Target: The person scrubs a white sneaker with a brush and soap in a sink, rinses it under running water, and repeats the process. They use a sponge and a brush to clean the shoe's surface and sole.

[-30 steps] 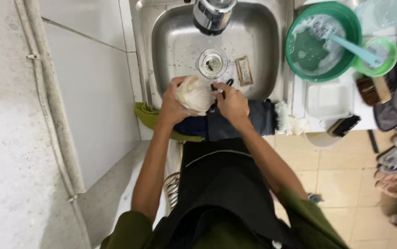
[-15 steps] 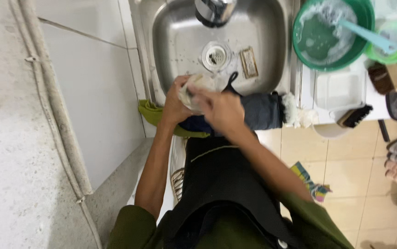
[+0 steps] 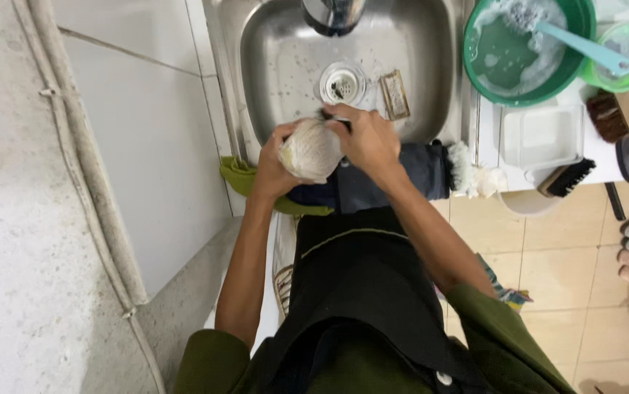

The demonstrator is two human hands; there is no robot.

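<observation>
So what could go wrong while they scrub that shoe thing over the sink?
1. The pale rounded shoe-like item sits in the left hand above the steel sink's front edge; if wet, it might slip and drop into the basin.
2. The right hand works right against it, so dirty water could splash onto the dark apron.
3. The dark folded cloth hangs over the rim and could slide onto the tiled floor.

From my feed, a steel sink (image 3: 278, 66) sat in a white tabletop (image 3: 486, 138). White wall tiles (image 3: 139, 146) and a pipe (image 3: 88, 175) ran left; beige floor tiles (image 3: 562, 270) lay right, evenly lit.
</observation>
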